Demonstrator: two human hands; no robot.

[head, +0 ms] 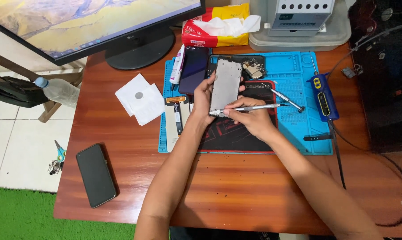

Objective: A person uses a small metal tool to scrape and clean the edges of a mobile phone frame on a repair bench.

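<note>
My left hand [203,98] grips a grey rectangular phone panel [226,84], holding it upright and tilted over the blue work mat [294,66]. A thin silver tool [254,107] lies in my right hand [252,118], its tip at the panel's lower edge. Under both hands sits a black and red pad [230,138]. Behind the panel lie a dark phone body [195,69] and a small circuit board [254,68].
A second silver screwdriver [282,96] and a blue and yellow tool [324,97] lie on the mat's right. Flat parts [174,120] rest left of my wrist. A black phone [95,174], white papers [140,98], monitor base [140,48], tissue pack [215,24] and plastic bottle [59,90] surround.
</note>
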